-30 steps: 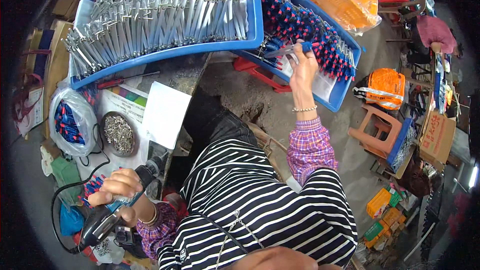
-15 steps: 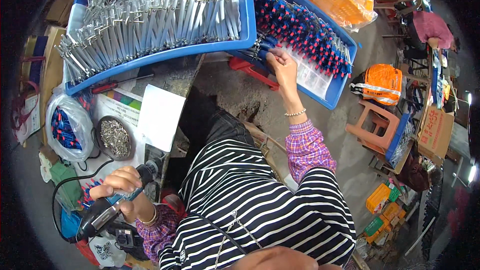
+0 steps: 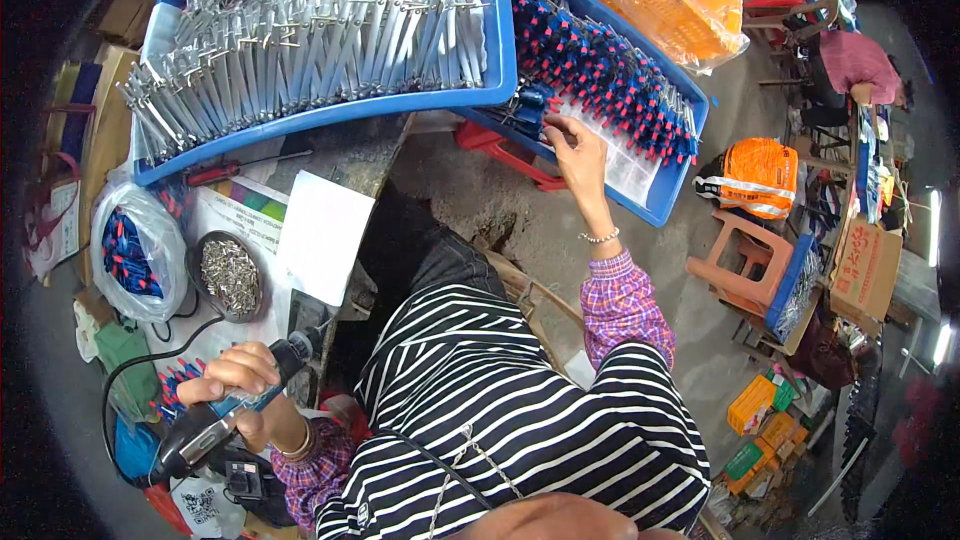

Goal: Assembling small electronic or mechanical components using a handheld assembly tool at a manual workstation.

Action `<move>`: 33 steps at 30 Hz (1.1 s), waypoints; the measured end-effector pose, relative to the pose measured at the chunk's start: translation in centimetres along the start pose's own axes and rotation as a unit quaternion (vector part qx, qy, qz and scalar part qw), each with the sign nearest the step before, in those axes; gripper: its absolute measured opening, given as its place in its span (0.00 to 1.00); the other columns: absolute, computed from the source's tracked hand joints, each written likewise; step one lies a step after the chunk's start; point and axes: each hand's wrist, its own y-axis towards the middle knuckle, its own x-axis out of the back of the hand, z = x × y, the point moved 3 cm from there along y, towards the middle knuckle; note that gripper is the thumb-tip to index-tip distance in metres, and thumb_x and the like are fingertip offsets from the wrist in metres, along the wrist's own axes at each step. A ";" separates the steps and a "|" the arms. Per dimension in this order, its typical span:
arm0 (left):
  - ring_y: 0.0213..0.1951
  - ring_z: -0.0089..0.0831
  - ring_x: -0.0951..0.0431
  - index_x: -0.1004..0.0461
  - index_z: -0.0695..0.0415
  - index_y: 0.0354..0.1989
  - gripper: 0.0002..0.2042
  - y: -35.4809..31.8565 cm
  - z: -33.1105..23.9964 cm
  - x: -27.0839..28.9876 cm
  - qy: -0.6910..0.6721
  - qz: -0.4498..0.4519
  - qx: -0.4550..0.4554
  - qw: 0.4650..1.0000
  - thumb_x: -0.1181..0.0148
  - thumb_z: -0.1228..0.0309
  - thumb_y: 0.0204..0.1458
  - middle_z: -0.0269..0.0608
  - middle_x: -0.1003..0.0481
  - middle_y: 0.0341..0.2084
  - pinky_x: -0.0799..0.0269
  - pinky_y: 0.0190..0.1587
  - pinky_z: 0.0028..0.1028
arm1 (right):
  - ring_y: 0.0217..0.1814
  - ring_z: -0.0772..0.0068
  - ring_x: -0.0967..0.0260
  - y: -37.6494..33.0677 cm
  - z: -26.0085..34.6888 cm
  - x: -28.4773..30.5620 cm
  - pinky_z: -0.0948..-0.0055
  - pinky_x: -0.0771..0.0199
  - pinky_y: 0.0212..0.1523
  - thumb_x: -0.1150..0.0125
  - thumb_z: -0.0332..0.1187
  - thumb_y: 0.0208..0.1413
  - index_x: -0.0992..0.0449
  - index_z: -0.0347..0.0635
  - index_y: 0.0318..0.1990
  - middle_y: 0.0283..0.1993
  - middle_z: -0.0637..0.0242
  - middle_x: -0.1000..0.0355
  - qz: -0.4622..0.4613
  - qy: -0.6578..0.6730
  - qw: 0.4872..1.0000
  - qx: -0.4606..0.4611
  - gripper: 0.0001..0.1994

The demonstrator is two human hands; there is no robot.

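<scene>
Item: my right hand [image 3: 572,145], arm stretched out, fingertips pinched on one blue-and-red handled tool [image 3: 530,100] at the near end of the blue tray [image 3: 672,202] of ranked identical pieces; I judge a straight lift best, so neighbours stay put. Item: my left hand [image 3: 238,380] clenched around a corded electric screwdriver [image 3: 205,425], black with a ribbed grip, beside a round dish of small bright screws [image 3: 230,275]. Item: a larger blue crate [image 3: 330,115] of grey matte metal bars.

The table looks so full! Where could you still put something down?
Only on the white paper sheet, between the bowl of screws and the table edge. The blue tray of metal parts and the bag crowd the rest.
</scene>
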 end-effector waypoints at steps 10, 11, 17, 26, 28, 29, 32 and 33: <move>0.20 0.30 0.34 0.43 0.56 0.40 0.19 -0.7 -0.2 0.1 0.005 -0.022 0.008 1.000 0.40 0.61 0.50 0.39 0.36 0.20 0.39 0.25 0.29 | 0.29 0.63 0.26 0.8 -0.4 0.2 0.69 0.29 0.32 0.42 0.31 0.48 0.22 0.40 0.34 0.31 0.58 0.25 -0.017 -0.097 0.989 0.109 0.08; 0.20 0.30 0.34 0.43 0.56 0.40 0.19 -0.5 -0.1 0.0 0.000 -0.023 0.010 1.000 0.40 0.61 0.50 0.39 0.36 0.20 0.39 0.25 0.30 | 0.29 0.63 0.26 0.8 -0.5 0.6 0.68 0.29 0.32 0.43 0.32 0.48 0.22 0.40 0.35 0.32 0.58 0.25 -0.023 -0.101 0.989 0.107 0.08; 0.20 0.30 0.34 0.44 0.55 0.39 0.18 -0.4 -1.8 0.3 0.008 -0.038 0.012 0.999 0.40 0.63 0.48 0.40 0.36 0.19 0.40 0.25 0.30 | 0.30 0.68 0.27 0.4 4.3 0.2 0.71 0.29 0.33 0.42 0.29 0.49 0.23 0.40 0.39 0.34 0.59 0.25 0.002 -0.080 0.990 0.116 0.09; 0.15 0.33 0.30 0.41 0.58 0.38 0.22 -3.5 -4.0 0.6 -0.057 -0.040 -0.038 0.997 0.30 0.70 0.42 0.43 0.30 0.17 0.34 0.15 0.33 | 0.40 0.75 0.28 -7.1 19.8 -6.5 0.78 0.29 0.42 0.46 0.19 0.52 0.26 0.32 0.43 0.39 0.61 0.25 0.317 0.098 0.902 0.276 0.10; 0.17 0.35 0.28 0.37 0.60 0.38 0.21 -4.4 -4.7 1.2 -0.063 -0.042 -0.038 0.996 0.30 0.73 0.40 0.43 0.29 0.17 0.31 0.21 0.35 | 0.39 0.75 0.28 -9.3 23.2 -9.2 0.79 0.30 0.41 0.47 0.17 0.51 0.26 0.32 0.43 0.39 0.61 0.25 0.404 0.101 0.855 0.308 0.11; 0.19 0.36 0.27 0.35 0.61 0.38 0.20 -4.9 -5.3 1.3 -0.067 -0.050 -0.032 0.996 0.30 0.77 0.38 0.42 0.29 0.17 0.30 0.26 0.36 | 0.38 0.72 0.27 -10.7 25.4 -10.5 0.77 0.29 0.40 0.45 0.17 0.49 0.25 0.34 0.43 0.39 0.59 0.25 0.445 0.087 0.831 0.323 0.13; 0.18 0.33 0.27 0.34 0.61 0.35 0.20 -6.8 -7.4 1.5 -0.010 -0.091 -0.065 0.994 0.28 0.74 0.38 0.43 0.28 0.16 0.30 0.22 0.32 | 0.38 0.57 0.27 -14.6 29.4 -14.6 0.71 0.29 0.40 0.40 0.18 0.44 0.25 0.38 0.43 0.39 0.56 0.26 0.502 0.064 0.721 0.473 0.15; 0.17 0.33 0.28 0.34 0.62 0.35 0.20 -7.3 -7.4 1.7 -0.018 -0.104 -0.083 0.991 0.27 0.73 0.38 0.43 0.28 0.16 0.31 0.20 0.31 | 0.37 0.54 0.28 -15.7 30.2 -15.9 0.68 0.29 0.38 0.41 0.19 0.43 0.26 0.39 0.43 0.38 0.56 0.26 0.522 0.068 0.696 0.490 0.16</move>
